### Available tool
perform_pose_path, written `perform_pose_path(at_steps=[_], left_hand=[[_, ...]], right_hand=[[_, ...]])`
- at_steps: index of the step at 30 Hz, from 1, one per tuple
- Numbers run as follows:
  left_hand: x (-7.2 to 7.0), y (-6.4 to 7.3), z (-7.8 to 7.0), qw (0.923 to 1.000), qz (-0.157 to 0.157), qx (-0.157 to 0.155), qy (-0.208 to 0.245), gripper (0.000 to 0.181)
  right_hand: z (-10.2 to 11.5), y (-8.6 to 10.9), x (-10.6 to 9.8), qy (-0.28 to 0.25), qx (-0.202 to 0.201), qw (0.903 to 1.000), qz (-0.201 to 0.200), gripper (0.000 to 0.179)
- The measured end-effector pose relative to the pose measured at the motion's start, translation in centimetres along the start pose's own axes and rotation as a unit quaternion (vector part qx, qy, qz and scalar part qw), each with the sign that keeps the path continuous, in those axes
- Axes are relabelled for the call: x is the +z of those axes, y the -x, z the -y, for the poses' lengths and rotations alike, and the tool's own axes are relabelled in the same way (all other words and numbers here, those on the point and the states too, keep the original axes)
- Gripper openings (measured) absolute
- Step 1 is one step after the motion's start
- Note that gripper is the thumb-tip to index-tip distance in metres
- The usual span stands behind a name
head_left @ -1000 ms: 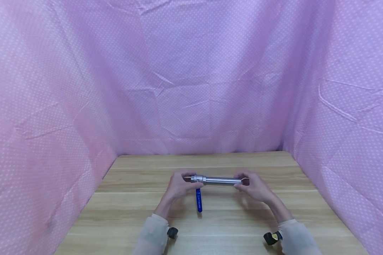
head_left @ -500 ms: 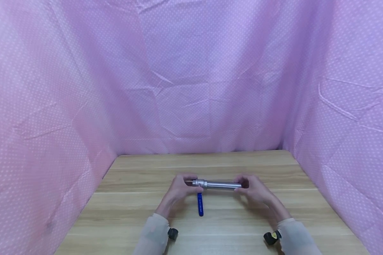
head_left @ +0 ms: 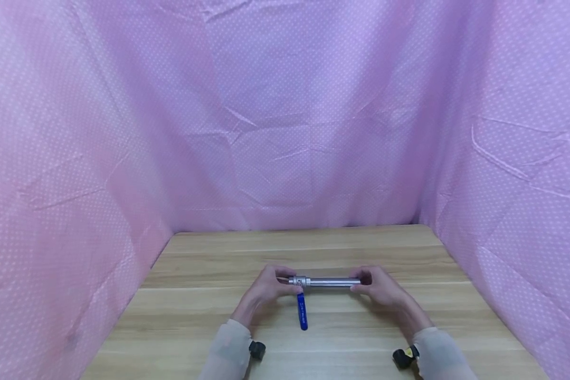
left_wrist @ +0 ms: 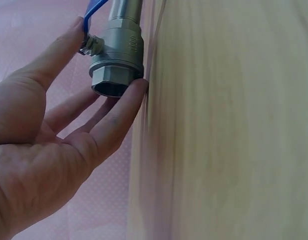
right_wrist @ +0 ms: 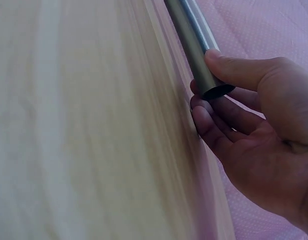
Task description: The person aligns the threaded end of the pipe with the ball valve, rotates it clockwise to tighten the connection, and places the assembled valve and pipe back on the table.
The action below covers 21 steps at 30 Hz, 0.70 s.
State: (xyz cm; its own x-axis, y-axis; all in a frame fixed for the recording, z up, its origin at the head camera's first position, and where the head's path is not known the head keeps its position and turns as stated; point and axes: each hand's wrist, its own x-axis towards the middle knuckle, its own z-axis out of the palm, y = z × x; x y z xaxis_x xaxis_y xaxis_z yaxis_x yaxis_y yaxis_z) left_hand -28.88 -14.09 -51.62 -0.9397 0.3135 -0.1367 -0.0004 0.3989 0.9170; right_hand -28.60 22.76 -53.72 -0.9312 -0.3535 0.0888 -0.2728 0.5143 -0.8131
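A metal ball valve [head_left: 300,281] joins the left end of a straight steel pipe [head_left: 332,282], both lying level from left to right. From the valve a blue lever handle [head_left: 302,311] points toward the person. My left hand [head_left: 266,287] holds the valve; in the left wrist view the thumb lies by the lever's stem nut [left_wrist: 94,46] and a fingertip touches the hexagonal end [left_wrist: 113,76], whose opening faces the palm. My right hand [head_left: 380,287] pinches the pipe's far end, its open mouth [right_wrist: 217,92] showing in the right wrist view between thumb and fingers.
Below the hands lies a wood-grain tabletop [head_left: 342,343]. Pink dotted cloth [head_left: 285,158] hangs behind it and along both sides. Each wrist carries a small black camera, the left wrist camera [head_left: 257,350] and the right wrist camera [head_left: 402,358].
Both hands have brought the valve and pipe nearer to the person and lower, the valve also slightly right. The blue lever has shifted along with them. Both hands keep their hold.
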Motion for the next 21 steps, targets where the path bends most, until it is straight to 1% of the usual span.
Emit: perform_pose_path(at_steps=[4,9,12,17,21], left_hand=[[-0.08,0.01,0.01,1.0,0.003,0.0,-0.006,0.061],[-0.21,0.06,-0.11,0.9998,-0.002,-0.01,-0.017,0.061],[-0.3,0.1,-0.19,0.9996,-0.003,-0.012,-0.025,0.059],[-0.63,0.03,-0.09,0.9997,0.011,-0.008,-0.023,0.058],[-0.98,0.13,0.01,0.9996,0.022,-0.005,-0.014,0.06]], right_hand=[[-0.2,-0.02,0.06,-0.017,-0.005,0.9998,0.008,0.027],[-0.28,-0.24,0.08,-0.037,-0.007,0.9991,0.019,0.027],[-0.28,-0.41,0.07,-0.038,-0.003,0.999,0.022,0.027],[0.0,-0.38,-0.04,-0.039,0.004,0.9987,0.033,0.028],[0.1,-0.36,-0.27,-0.028,0.026,0.9986,0.035,0.028]])
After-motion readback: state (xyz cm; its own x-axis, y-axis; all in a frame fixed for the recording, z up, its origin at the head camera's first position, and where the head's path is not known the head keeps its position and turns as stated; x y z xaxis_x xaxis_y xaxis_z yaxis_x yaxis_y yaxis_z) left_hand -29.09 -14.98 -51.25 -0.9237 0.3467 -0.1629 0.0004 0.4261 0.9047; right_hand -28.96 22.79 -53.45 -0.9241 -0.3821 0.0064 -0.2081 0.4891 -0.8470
